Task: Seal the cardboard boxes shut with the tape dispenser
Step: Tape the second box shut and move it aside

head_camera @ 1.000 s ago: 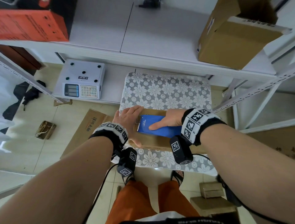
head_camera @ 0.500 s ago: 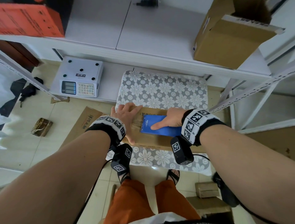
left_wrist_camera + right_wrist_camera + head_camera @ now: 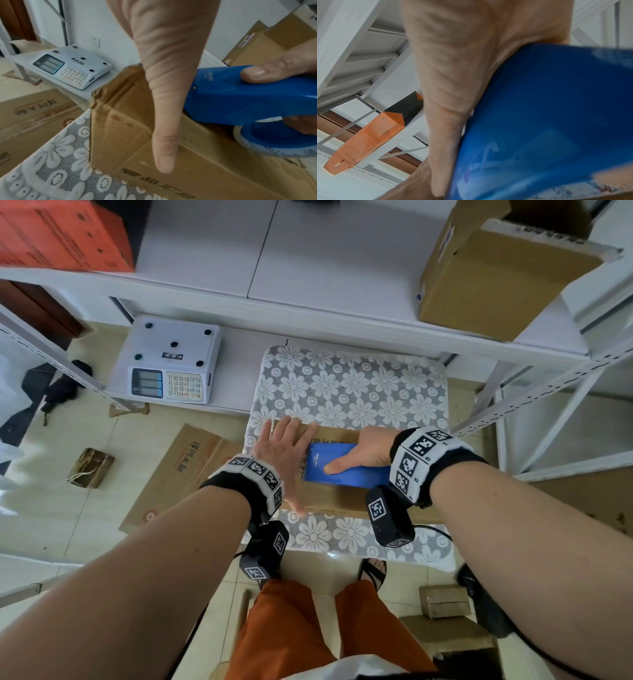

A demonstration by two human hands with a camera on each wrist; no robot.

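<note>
Left hand point(image 3: 284, 450) fingers flat on box point(image 3: 329, 498); right hand point(image 3: 363, 451) gripping tape dispenser point(image 3: 346, 470); scale point(image 3: 171, 361) nearby.

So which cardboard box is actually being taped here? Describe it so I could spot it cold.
Find the stool with the grey floral cover below the white shelf. The cardboard box lies on its near half, under the left hand and the blue tape dispenser that the right hand grips. Unlike the flattened carton on the floor and the open box on the shelf, it has hands on it.
</note>
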